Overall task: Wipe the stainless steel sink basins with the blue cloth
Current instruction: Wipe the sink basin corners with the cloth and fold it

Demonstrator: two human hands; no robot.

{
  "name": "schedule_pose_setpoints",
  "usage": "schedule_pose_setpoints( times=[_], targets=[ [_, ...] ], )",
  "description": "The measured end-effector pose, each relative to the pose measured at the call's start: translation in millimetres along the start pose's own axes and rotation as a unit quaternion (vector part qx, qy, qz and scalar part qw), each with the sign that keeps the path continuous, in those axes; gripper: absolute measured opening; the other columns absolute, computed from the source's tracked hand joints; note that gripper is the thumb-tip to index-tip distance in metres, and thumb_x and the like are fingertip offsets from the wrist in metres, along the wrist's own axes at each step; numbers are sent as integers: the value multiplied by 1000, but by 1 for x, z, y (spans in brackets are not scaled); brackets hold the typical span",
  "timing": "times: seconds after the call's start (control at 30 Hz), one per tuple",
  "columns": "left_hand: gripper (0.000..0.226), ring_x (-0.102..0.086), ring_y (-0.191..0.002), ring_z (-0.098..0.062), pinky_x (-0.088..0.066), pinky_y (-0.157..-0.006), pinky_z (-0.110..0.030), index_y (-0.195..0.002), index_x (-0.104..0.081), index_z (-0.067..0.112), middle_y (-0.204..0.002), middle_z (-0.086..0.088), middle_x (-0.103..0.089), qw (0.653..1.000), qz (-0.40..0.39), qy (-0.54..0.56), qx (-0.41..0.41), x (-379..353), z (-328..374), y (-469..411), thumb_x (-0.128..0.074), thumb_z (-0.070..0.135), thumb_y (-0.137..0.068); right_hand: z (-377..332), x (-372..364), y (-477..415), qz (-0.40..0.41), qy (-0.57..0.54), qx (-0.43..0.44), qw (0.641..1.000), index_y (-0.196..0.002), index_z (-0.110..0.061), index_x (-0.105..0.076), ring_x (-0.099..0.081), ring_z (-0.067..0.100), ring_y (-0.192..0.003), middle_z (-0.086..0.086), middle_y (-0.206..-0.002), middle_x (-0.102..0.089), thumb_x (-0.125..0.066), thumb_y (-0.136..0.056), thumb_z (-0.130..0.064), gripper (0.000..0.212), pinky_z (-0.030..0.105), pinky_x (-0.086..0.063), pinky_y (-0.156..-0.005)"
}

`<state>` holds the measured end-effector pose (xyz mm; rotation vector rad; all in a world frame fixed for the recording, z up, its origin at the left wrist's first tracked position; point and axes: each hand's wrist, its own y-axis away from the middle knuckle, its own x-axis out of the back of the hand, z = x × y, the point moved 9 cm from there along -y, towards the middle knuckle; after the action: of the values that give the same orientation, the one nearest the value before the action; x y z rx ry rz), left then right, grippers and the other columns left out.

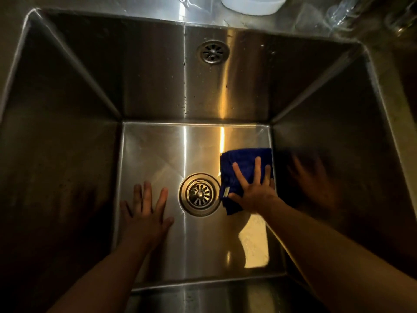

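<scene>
A deep, square-cornered stainless steel sink basin point(155, 91) fills the view from above, its brushed metal walls dark at the sides and streaked with warm yellowish reflections down the middle. The flat floor is creased with faint diagonal folds that run toward a round drain strainer point(199, 194), a ringed metal disc with radial slots and a small centre knob. High on the far wall sits a smaller round overflow grille point(213, 51) with similar slots, and water droplets speckle the steel around it. The blue cloth point(242, 168) lies on the basin floor at the right edge, just beside the drain and against the foot of the right wall; it is a deep blue, soft, napped fabric folded into a rough rectangle, with a small pale tag at its near left edge. The right hand point(252, 188) presses flat on top of it, fingers spread wide and not curled, so the cloth is pinned under the palm rather than clenched. A blurred reflection of that hand shows in the right wall. The left hand point(146, 213) rests open and empty on the bare steel floor left of the drain, fingers splayed. On the ledge beyond the rim stand a white rounded container point(252, 4) and some clear glassware point(343, 14), both partly cut off.
</scene>
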<state>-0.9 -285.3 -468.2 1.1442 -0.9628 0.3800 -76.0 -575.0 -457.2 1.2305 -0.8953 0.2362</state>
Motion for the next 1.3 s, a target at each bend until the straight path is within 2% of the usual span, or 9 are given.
schedule_pose_setpoints(
  times=[0.13,0.23,0.37,0.43,0.57,0.8,1.0,1.1,1.3],
  targets=[
    [83,19,-144,-37,-5,-111,-63,-149,6,33,-157,-15,19,999,30,-16,8,10,1,3,-6,71,-76,-7,-49,63,-80,11,0,997,-132,-49,41,30,52,-135,18,-133,57,-44,-86,-71,99,62,-8,-114],
    [75,25,-143,-31,-4,-113,-60,-151,-1,38,-158,-11,21,999,39,7,2,12,0,2,-30,67,-89,-7,-84,100,-160,22,-23,987,-134,-52,36,31,50,-136,16,-124,64,-58,-89,-53,104,57,-22,-114],
    [77,36,-136,-26,5,-113,-56,-151,-1,38,-158,-11,19,998,56,34,-12,24,7,7,-13,70,-81,-6,-89,107,-206,49,-68,975,-136,-54,31,26,47,-139,15,-121,62,-69,-87,-36,113,51,-37,-108],
    [73,30,-141,-27,5,-114,-54,-152,-3,36,-159,-12,18,998,56,41,-14,30,11,10,-26,66,-90,-9,-85,104,-211,61,-78,972,-136,-54,31,22,47,-141,15,-128,59,-73,-85,-30,118,52,-37,-107],
    [72,18,-145,-32,1,-115,-53,-152,-1,31,-159,-16,14,998,62,14,-25,46,22,14,-31,59,-93,-14,-76,103,-160,99,-37,981,-143,-45,28,-1,52,-141,24,-152,28,-74,-81,-38,120,54,-43,-100],
    [63,-11,-145,-30,1,-115,-53,-151,-16,21,-158,-17,-6,993,93,51,-61,74,48,20,-35,47,-97,-8,-22,94,-45,70,79,993,-147,-35,-13,-31,33,-132,14,-147,-21,-50,-89,-49,71,41,-46,-91],
    [57,-42,-129,-36,-21,-111,-57,-137,-48,12,-142,-21,-42,986,126,75,-85,81,76,25,-42,39,-88,-11,-28,97,-48,35,24,998,-150,-27,-10,-19,35,-139,14,-151,-12,-66,-84,-31,87,42,-47,-96],
    [56,-34,-134,-33,-17,-112,-55,-141,-40,18,-146,-16,-36,991,112,63,-46,74,68,21,-43,42,-91,-16,-40,99,-38,45,5,998,-151,-27,-2,-14,40,-140,17,-154,-4,-67,-84,-32,93,40,-48,-96],
    [56,-29,-136,-31,-15,-111,-52,-142,-37,20,-148,-14,-30,994,98,53,-1,64,44,17,-45,46,-92,-23,-39,95,20,58,50,997,-145,-21,-18,-29,41,-129,21,-144,-22,-56,-91,-25,66,39,-53,-83]
  ],
)
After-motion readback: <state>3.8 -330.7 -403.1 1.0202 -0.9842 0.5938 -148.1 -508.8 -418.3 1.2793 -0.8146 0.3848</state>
